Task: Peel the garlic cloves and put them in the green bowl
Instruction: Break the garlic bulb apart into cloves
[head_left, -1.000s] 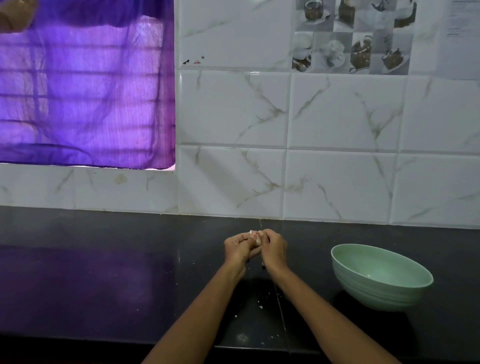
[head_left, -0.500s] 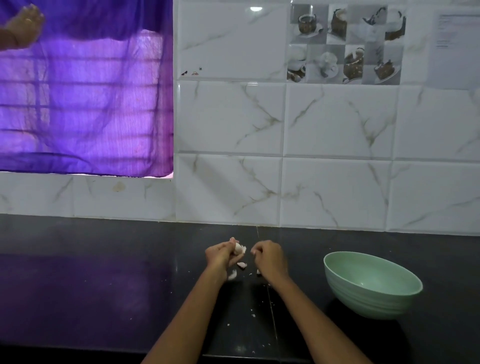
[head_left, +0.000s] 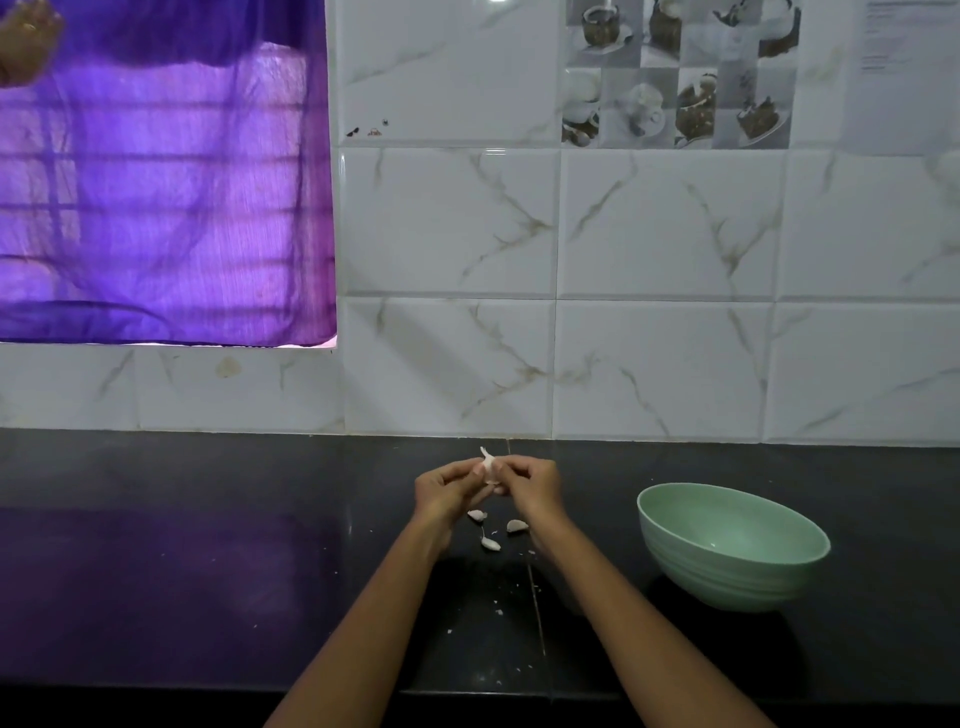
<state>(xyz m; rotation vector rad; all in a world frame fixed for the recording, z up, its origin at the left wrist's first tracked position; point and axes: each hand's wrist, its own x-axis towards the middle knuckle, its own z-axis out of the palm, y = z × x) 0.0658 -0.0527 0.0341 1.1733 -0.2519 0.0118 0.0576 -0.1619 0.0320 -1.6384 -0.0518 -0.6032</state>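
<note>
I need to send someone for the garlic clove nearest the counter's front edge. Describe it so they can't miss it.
Start at the green bowl on the black counter and look to its left, between the person's wrists. Three loose garlic pieces lie there; yours is the nearest clove, lowest in view, below the other two.

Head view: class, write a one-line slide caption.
Both hands pinch a garlic piece above three loose cloves on the black counter; green bowl at right.

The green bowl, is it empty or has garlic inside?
Nearly empty: the green bowl shows a bare inside with only a tiny white speck.
</note>
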